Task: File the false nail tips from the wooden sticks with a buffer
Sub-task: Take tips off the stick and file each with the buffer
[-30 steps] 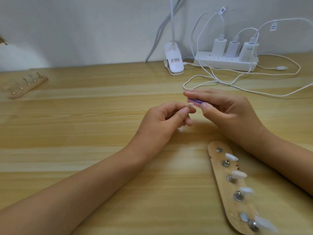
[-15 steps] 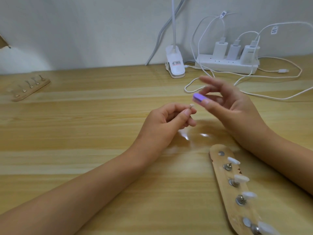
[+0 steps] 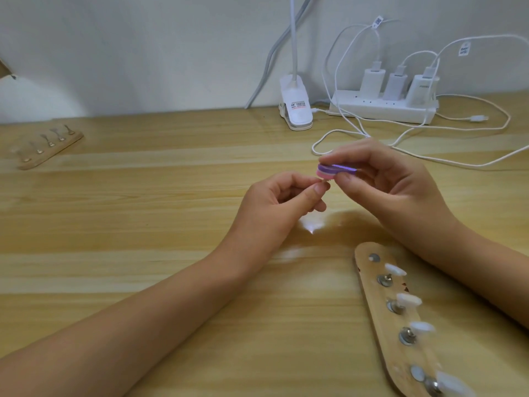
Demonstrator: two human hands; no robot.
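Observation:
My right hand grips a small purple and pink buffer between thumb and fingers, held level. Just below its pink end, my left hand pinches a tiny false nail tip between thumb and forefinger; most of the tip is hidden by my fingers. The buffer's underside meets the tip. A wooden stick lies at the lower right, carrying several white nail tips on metal studs. A second wooden stick lies at the far left.
A white clip lamp stands at the back centre. A white power strip with three chargers sits at the back right. Its white cables loop over the desk behind my right hand.
My right hand has turned the buffer from end-on to level and closed its fingers around it. The buffer has come down onto the nail tip. My left hand stayed in place.

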